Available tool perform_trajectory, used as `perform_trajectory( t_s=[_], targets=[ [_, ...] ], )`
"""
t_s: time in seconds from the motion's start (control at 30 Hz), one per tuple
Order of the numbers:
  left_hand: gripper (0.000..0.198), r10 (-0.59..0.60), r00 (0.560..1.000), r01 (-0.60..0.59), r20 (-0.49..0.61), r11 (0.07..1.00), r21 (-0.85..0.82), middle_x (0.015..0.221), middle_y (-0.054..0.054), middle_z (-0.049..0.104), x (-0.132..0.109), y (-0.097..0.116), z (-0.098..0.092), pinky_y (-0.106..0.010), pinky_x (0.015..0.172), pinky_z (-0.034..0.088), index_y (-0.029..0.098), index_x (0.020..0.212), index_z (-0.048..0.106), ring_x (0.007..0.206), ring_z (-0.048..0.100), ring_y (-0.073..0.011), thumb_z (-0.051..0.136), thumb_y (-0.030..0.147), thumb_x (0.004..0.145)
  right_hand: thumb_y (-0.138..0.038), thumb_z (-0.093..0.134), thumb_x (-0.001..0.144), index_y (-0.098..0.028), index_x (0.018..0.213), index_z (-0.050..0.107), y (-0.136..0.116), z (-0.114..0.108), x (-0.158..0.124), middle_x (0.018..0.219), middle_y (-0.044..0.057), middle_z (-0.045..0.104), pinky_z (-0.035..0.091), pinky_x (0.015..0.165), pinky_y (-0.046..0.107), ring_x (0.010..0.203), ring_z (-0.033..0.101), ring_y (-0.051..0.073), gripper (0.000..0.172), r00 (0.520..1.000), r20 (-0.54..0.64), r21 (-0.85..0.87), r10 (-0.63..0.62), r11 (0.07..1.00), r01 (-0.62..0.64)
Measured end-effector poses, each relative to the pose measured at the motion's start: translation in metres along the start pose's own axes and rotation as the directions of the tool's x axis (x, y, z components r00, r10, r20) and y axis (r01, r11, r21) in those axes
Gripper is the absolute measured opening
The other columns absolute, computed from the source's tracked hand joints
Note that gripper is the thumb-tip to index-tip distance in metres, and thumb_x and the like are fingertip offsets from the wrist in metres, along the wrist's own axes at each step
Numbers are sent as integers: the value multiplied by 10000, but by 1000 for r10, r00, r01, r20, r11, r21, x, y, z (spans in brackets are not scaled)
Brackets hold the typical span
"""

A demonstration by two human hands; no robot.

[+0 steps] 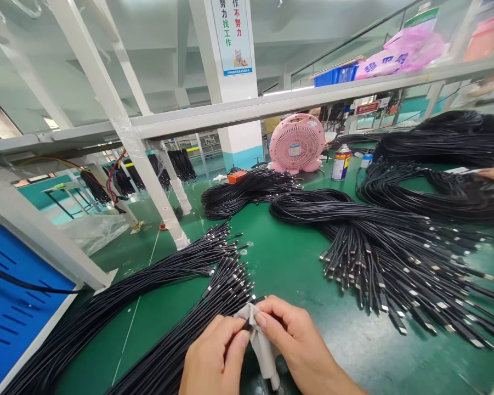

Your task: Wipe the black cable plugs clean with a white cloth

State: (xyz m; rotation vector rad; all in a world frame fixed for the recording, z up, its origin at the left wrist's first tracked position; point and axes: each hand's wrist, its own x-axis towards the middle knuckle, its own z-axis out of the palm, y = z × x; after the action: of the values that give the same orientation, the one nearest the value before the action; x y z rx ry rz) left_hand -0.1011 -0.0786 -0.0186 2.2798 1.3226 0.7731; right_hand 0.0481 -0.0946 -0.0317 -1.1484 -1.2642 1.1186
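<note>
A left hand (211, 359) and a right hand (298, 343) pinch one black cable plug (259, 299) through a soft grey cloth (260, 345) at the near edge of a green-topped workbench (279, 274), fingers (261, 321) pressed together, the plug's long axis tilted up toward the far right. Six bundles of black cable lie on the bench: two sheaves (197, 274) near left, one coil (247, 192) far centre, one twisted hank (378, 247) with metal-tipped plugs right, two looped coils (444, 142) far right. Beyond stand one pink desk fan (296, 144) and one aerosol can (341, 162); a co-worker's hand (493, 172) enters right
</note>
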Motion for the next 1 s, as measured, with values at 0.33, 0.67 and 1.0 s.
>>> perform_trajectory(
  t_s=[0.33,0.67,1.0],
  targets=[
    [275,-265,942,318,204,898,-305,537,26,470,6,12,-7,-181,433,344,165,648,553,423,411,-77,445,385,770,-367,458,844,-140,693,566,0,0,-2,706,35,530,380,626,247,680,478,155,293,999,-31,-22,-23,1000,22],
    [381,-347,860,500,374,722,-479,481,50,393,12,19,-12,-193,434,260,153,567,477,402,327,-58,545,518,652,-383,486,825,-125,723,588,-5,-2,1,690,40,554,391,598,245,643,487,148,296,1000,-17,122,20,992,-18],
    [382,-328,849,523,413,626,-578,529,41,451,13,8,-11,-175,429,285,144,604,500,430,390,-57,617,505,639,-389,491,830,-137,742,592,-4,-3,0,684,40,581,416,606,260,649,532,169,286,997,-26,189,77,979,-71]
  ],
)
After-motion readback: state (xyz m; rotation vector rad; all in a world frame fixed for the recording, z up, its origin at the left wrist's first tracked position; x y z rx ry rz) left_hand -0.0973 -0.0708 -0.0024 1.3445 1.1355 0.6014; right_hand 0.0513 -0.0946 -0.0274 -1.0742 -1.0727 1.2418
